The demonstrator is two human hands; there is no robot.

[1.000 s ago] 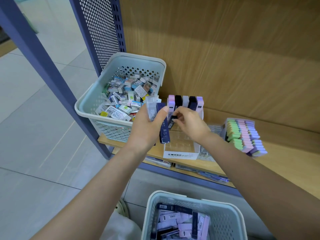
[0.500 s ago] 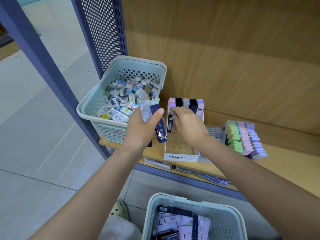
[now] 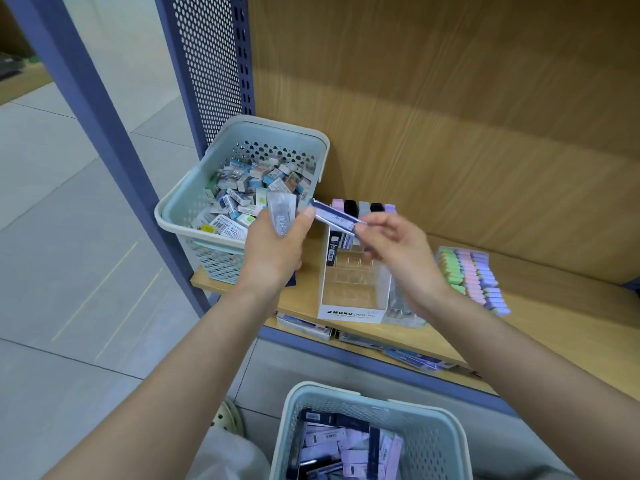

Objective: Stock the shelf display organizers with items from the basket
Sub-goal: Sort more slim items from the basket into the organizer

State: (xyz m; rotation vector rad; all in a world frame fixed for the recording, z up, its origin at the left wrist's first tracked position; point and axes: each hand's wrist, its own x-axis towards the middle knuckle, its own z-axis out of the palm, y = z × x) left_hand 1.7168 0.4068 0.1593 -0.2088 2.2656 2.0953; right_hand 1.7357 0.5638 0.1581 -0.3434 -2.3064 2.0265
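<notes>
Front rows of the organizer [image 3: 353, 296] are left wide open from above, lol. The back row is taken up by upright cases [image 3: 350, 206]. Sideways it's boxed in by the shelf basket [image 3: 180, 209] and a pastel stack [image 3: 474, 275].

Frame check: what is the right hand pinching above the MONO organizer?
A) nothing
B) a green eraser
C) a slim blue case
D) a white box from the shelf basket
C: the right hand pinches one end of a slim blue case above the MONO organizer, while the left hand holds a clear case.
</notes>
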